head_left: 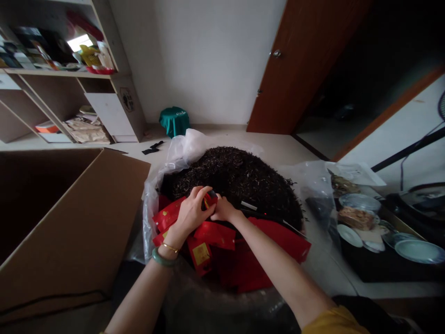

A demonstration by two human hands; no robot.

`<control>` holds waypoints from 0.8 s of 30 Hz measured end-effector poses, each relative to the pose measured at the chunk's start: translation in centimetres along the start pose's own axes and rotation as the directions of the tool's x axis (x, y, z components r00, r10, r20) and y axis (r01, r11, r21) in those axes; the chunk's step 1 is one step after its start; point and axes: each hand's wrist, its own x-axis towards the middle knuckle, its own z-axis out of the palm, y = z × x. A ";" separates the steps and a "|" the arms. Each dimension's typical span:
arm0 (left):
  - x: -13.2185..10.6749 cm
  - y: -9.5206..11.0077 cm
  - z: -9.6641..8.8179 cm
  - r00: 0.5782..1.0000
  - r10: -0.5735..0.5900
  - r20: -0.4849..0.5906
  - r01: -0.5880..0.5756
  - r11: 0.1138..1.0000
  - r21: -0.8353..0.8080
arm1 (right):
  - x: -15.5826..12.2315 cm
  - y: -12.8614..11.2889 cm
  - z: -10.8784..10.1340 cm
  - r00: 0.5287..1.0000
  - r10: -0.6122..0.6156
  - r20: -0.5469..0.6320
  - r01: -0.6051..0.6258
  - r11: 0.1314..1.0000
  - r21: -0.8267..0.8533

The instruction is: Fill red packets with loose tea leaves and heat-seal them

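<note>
Left hand (pixel 194 209) gripping red packet (pixel 210 200), right hand (pixel 223 209), grip unclear, dark leafy heap (pixel 239 174), pale floor (pixel 294 149), brown door (pixel 295 65)

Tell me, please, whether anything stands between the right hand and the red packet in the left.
Nothing visible does: the right hand sits close beside the red packet, which the left hand grips.

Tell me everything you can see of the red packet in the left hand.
The packet is small and red, with a yellow-orange patch and a darker upper end. The left hand grips it between thumb and fingers; the right hand is close beside it, contact uncertain. It's held near the dark heap. Fingers hide much of it; material and whether it's open are unclear.
</note>
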 end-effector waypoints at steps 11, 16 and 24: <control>0.3 -0.3 -0.8 0.996 -0.012 -0.088 0.018 0.998 0.058 | -0.3 0.6 -1.6 0.999 -0.037 0.001 0.037 0.999 0.015; 0.3 -0.2 -1.0 1.000 -0.004 -0.022 0.007 0.993 0.119 | -0.2 0.8 -3.8 0.997 0.032 -0.076 -0.025 0.995 0.092; 0.3 -0.3 -0.4 0.997 0.020 0.080 -0.030 0.993 0.116 | -2.6 -0.5 -11.8 0.984 0.036 -0.175 0.097 0.717 0.690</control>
